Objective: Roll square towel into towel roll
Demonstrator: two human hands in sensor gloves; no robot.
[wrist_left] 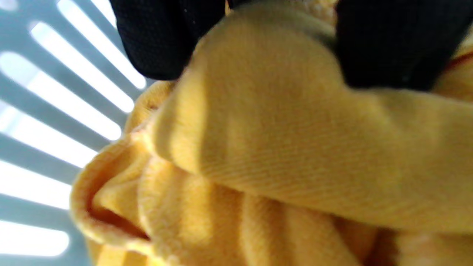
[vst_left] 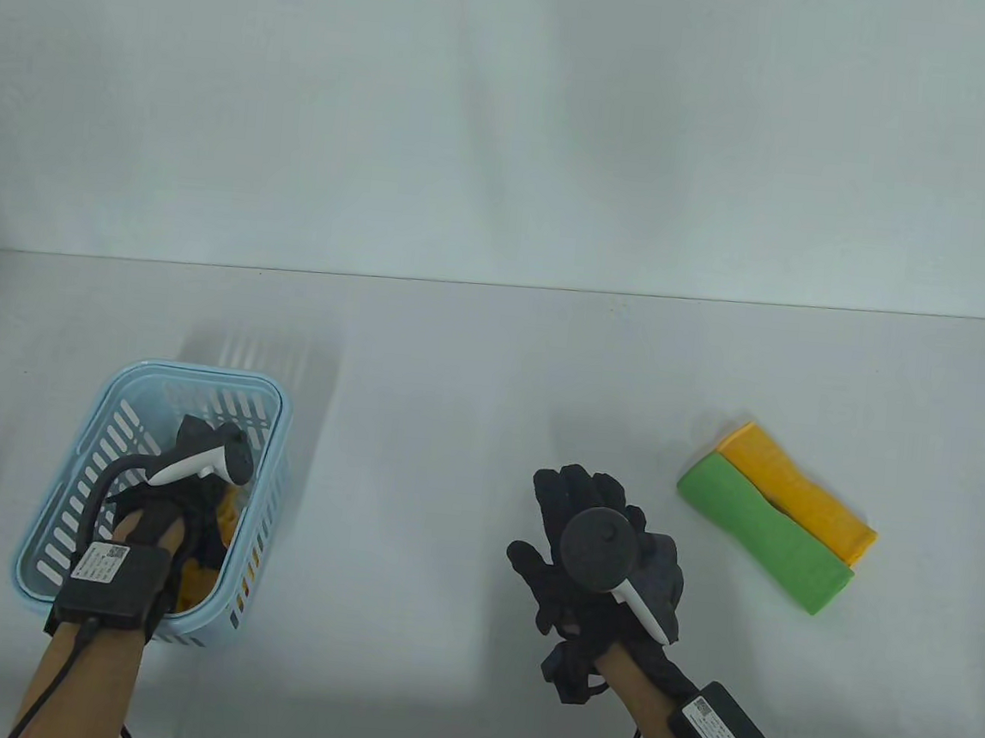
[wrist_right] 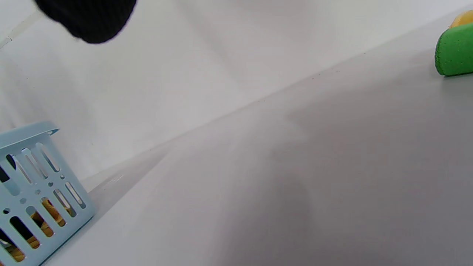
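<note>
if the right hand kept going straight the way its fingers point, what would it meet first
Probably nothing: the right hand points up and slightly left across bare table, toward the far edge. The basket lies off to its left, the green roll and yellow roll to its right.

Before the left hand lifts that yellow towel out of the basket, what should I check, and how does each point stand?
1. Left hand inside the blue basket: ok.
2. Fingers pinching the yellow towel: ok; cloth bulges between two fingertips.
3. Towel free of the basket slots: cannot tell.
4. Right hand empty, ready to help: ok; fingers straight, holding nothing.
5. Bare table between basket and right hand for spreading: ok.
6. Green roll and yellow roll off to the side: ok.
</note>
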